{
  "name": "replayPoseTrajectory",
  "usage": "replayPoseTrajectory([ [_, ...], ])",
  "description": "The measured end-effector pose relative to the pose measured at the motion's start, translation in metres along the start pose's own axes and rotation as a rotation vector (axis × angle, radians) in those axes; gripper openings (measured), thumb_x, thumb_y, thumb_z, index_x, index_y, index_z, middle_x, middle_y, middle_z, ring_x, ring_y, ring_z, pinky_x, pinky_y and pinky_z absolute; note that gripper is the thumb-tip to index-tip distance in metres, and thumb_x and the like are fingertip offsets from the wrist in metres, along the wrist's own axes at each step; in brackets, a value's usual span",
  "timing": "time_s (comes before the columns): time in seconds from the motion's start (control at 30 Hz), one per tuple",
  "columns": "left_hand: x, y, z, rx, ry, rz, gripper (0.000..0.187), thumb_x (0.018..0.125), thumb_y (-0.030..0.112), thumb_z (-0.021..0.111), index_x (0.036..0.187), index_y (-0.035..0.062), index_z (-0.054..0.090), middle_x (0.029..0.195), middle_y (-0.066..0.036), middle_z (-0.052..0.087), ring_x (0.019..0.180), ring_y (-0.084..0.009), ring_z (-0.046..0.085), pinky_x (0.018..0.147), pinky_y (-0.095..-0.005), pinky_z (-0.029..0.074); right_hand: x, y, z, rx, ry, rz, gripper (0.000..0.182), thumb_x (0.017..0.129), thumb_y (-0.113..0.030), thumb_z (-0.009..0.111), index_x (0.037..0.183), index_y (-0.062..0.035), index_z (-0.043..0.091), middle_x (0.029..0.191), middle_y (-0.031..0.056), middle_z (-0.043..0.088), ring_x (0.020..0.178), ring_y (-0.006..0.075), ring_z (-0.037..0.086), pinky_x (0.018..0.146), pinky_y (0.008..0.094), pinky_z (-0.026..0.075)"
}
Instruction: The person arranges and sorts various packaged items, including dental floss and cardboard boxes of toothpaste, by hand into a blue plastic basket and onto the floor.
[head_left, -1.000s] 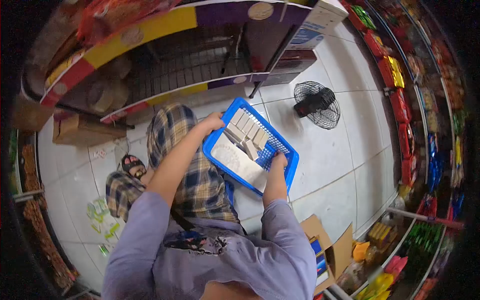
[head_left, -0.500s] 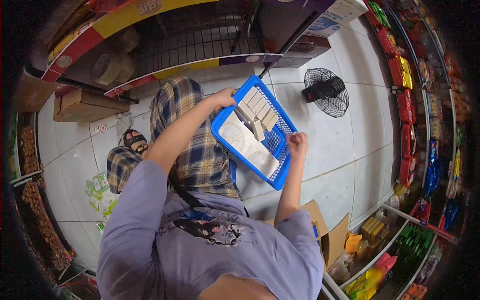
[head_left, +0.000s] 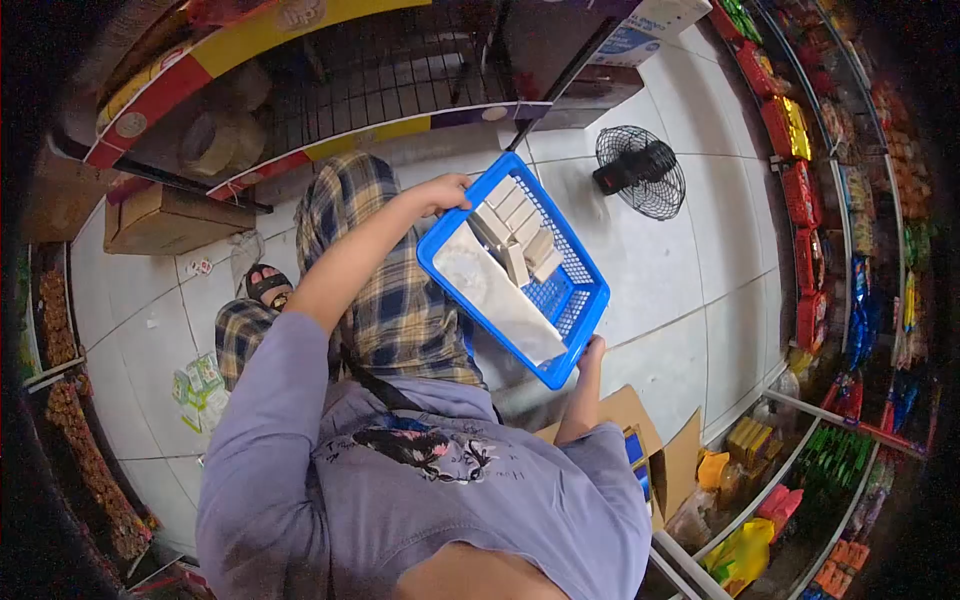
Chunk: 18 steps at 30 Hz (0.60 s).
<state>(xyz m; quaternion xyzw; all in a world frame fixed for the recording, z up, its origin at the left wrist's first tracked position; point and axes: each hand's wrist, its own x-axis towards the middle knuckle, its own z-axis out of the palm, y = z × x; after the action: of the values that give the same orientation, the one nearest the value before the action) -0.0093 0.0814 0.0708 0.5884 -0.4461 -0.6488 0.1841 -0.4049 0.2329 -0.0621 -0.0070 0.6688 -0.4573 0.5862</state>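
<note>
A blue plastic basket (head_left: 582, 350) is held tilted in front of my knees. My left hand (head_left: 449, 193) is closed on its upper left rim. At the lower right end, my right hand (head_left: 592, 352) grips the rim from the outer side, its fingers partly hidden by the basket. Inside, several small cream-white boxes (head_left: 517, 215) sit bunched toward the upper end. A long white slab-like piece (head_left: 490, 290) lies along the near side. Part of the blue mesh bottom shows at the lower right.
A black fan (head_left: 640, 172) stands on the tiled floor beyond the basket. Ahead is a wire shelf (head_left: 400, 105), with a cardboard box (head_left: 175, 222) at left. An open carton (head_left: 625, 415) sits by my right elbow. Racks of packaged goods (head_left: 800, 210) line the right side; green-white packets (head_left: 200, 385) lie left.
My right hand has moved down from the basket's right side to its lower right end and now grips the rim. The basket has shifted slightly; my left hand keeps its hold.
</note>
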Motion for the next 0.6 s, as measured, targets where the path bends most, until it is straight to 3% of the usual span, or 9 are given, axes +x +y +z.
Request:
replayPoseTrajectory([
  [0.13, -0.011, 0.010, -0.003, 0.062, -0.017, 0.010, 0.030, 0.061, 0.006, 0.055, 0.090, 0.0056, 0.046, 0.068, -0.006, 0.050, 0.051, -0.0117, 0.047, 0.036, -0.0234, 0.033, -0.020, -0.015, 0.008, 0.160, -0.183, 0.010, 0.028, 0.068, -0.021, 0.034, 0.079, -0.0008, 0.051, 0.073, 0.0150, 0.053, 0.060, 0.0253, 0.051, 0.060, 0.0352, 0.044],
  [0.2, -0.027, 0.021, -0.007, -0.009, 0.003, 0.046, 0.031, 0.061, 0.006, 0.055, 0.090, 0.0058, 0.046, 0.070, -0.006, 0.050, 0.053, -0.0119, 0.048, 0.037, -0.0234, 0.035, -0.050, -0.043, 0.017, 0.203, -0.321, 0.002, 0.046, 0.073, -0.036, 0.034, 0.097, 0.0023, 0.043, 0.089, 0.0152, 0.051, 0.080, 0.0287, 0.049, 0.076, 0.0377, 0.038],
  [0.27, -0.051, 0.032, -0.012, -0.122, -0.014, 0.061, 0.034, 0.063, 0.008, 0.055, 0.095, 0.0055, 0.045, 0.075, -0.006, 0.051, 0.059, -0.0123, 0.051, 0.043, -0.0232, 0.040, -0.086, -0.071, 0.026, 0.165, -0.392, -0.023, 0.051, 0.074, -0.043, 0.035, 0.099, 0.0006, 0.042, 0.090, 0.0131, 0.051, 0.082, 0.0262, 0.049, 0.076, 0.0365, 0.038],
  [0.3, -0.062, 0.040, -0.016, -0.125, -0.020, 0.056, 0.034, 0.063, 0.008, 0.055, 0.095, 0.0055, 0.045, 0.075, -0.006, 0.051, 0.059, -0.0123, 0.051, 0.043, -0.0232, 0.040, -0.075, -0.082, 0.008, 0.065, -0.317, -0.157, 0.046, 0.075, -0.040, 0.037, 0.099, -0.0011, 0.043, 0.090, 0.0120, 0.051, 0.079, 0.0237, 0.050, 0.073, 0.0351, 0.040],
  [0.43, -0.104, 0.061, -0.038, -0.238, -0.132, 0.085, 0.039, 0.066, 0.008, 0.053, 0.101, -0.0023, 0.039, 0.083, -0.009, 0.051, 0.068, -0.0132, 0.052, 0.056, -0.0247, 0.045, -0.199, -0.156, 0.057, 0.017, -0.417, -0.167, 0.039, 0.075, -0.035, 0.037, 0.096, -0.0028, 0.047, 0.088, 0.0105, 0.053, 0.075, 0.0215, 0.052, 0.070, 0.0323, 0.042],
  [0.47, -0.122, 0.065, -0.045, -0.268, -0.136, 0.115, 0.038, 0.067, 0.007, 0.052, 0.101, -0.0051, 0.038, 0.084, -0.011, 0.051, 0.070, -0.0139, 0.053, 0.060, -0.0250, 0.045, -0.245, -0.160, 0.083, 0.093, -0.348, -0.309, 0.041, 0.075, -0.035, 0.037, 0.097, -0.0021, 0.046, 0.091, 0.0107, 0.051, 0.081, 0.0212, 0.050, 0.074, 0.0315, 0.039],
  [0.5, -0.140, 0.066, -0.052, -0.341, -0.143, 0.142, 0.037, 0.068, 0.008, 0.051, 0.100, -0.0053, 0.039, 0.085, -0.011, 0.052, 0.071, -0.0136, 0.053, 0.062, -0.0245, 0.045, -0.271, -0.153, 0.099, 0.107, -0.263, -0.744, 0.041, 0.075, -0.033, 0.038, 0.102, -0.0033, 0.043, 0.098, 0.0109, 0.047, 0.087, 0.0208, 0.047, 0.078, 0.0304, 0.036],
  [0.57, -0.183, 0.063, -0.065, -0.438, -0.023, 0.204, 0.030, 0.070, 0.004, 0.048, 0.097, -0.0065, 0.041, 0.083, -0.013, 0.052, 0.069, -0.0155, 0.055, 0.061, -0.0246, 0.046, -0.318, -0.166, 0.131, 0.107, -0.306, -0.695, 0.042, 0.075, -0.030, 0.039, 0.108, -0.0045, 0.036, 0.105, 0.0127, 0.041, 0.093, 0.0219, 0.044, 0.082, 0.0318, 0.034],
  [0.6, -0.206, 0.059, -0.075, -0.450, 0.020, 0.199, 0.030, 0.070, 0.004, 0.048, 0.097, -0.0065, 0.041, 0.083, -0.013, 0.052, 0.069, -0.0155, 0.055, 0.061, -0.0246, 0.046, -0.315, -0.166, 0.131, -0.153, -0.375, -1.026, 0.043, 0.075, -0.029, 0.039, 0.110, -0.0046, 0.034, 0.107, 0.0135, 0.039, 0.094, 0.0229, 0.043, 0.082, 0.0331, 0.034],
])
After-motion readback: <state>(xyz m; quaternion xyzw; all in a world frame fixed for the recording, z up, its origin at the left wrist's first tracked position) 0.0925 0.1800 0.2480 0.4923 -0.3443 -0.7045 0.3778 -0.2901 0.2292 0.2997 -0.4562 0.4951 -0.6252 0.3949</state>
